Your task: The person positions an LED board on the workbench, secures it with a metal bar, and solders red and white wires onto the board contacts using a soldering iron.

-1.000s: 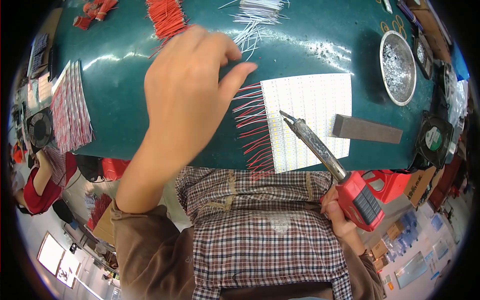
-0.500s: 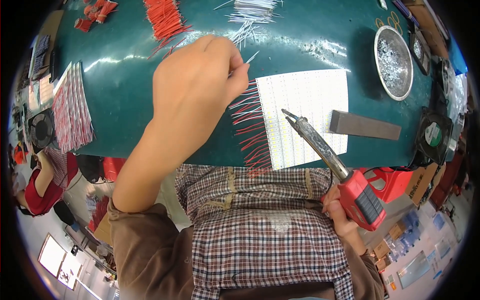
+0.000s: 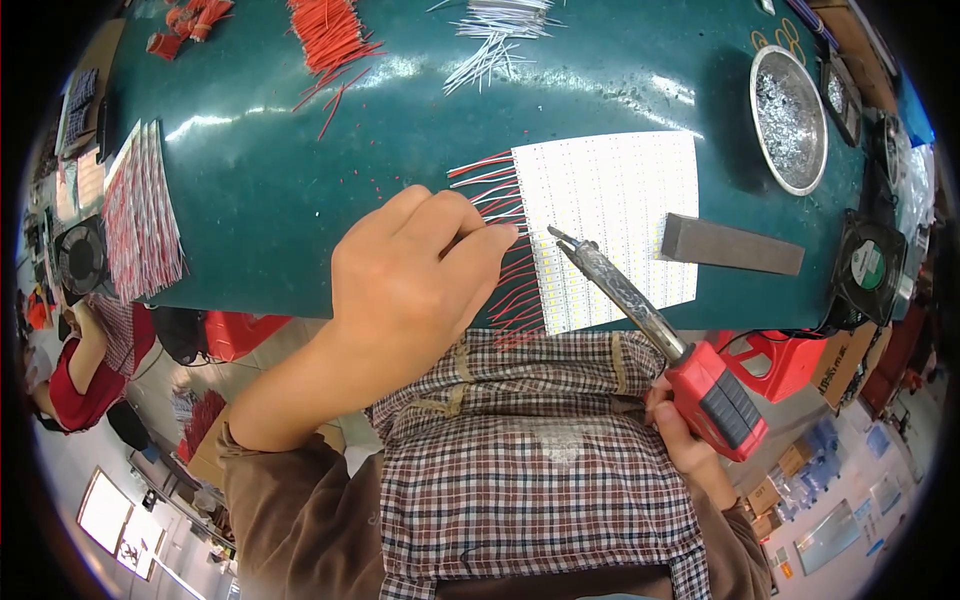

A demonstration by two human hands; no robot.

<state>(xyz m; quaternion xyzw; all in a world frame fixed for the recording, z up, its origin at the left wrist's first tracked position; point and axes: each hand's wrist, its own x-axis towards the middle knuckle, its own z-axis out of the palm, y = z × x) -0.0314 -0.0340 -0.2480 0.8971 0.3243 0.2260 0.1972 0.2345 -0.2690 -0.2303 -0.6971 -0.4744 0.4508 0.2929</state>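
Note:
My left hand (image 3: 420,275) pinches a thin wire, mostly hidden by the fingers, at the left edge of a white LED board panel (image 3: 610,190). Red and white wires (image 3: 485,175) stick out along that edge in a row. In my right hand (image 3: 680,430) is a soldering gun (image 3: 715,400) with a red and black handle. Its dark tip hovers over or touches the panel near that wired edge, close to my left fingertips; I cannot tell which. A grey rectangular bar (image 3: 735,245) lies across the panel's right part.
Loose red wires (image 3: 328,40) and white wires (image 3: 505,25) lie at the back. A metal bowl (image 3: 765,120) of silvery bits and a small fan (image 3: 868,270) are on the right. Wired strips (image 3: 145,215) and another fan (image 3: 82,258) are at left. A person (image 3: 85,360) sits beyond.
My left hand has come down and toward me from the white wire pile to the panel's wired edge. The soldering gun's tip has shifted slightly left.

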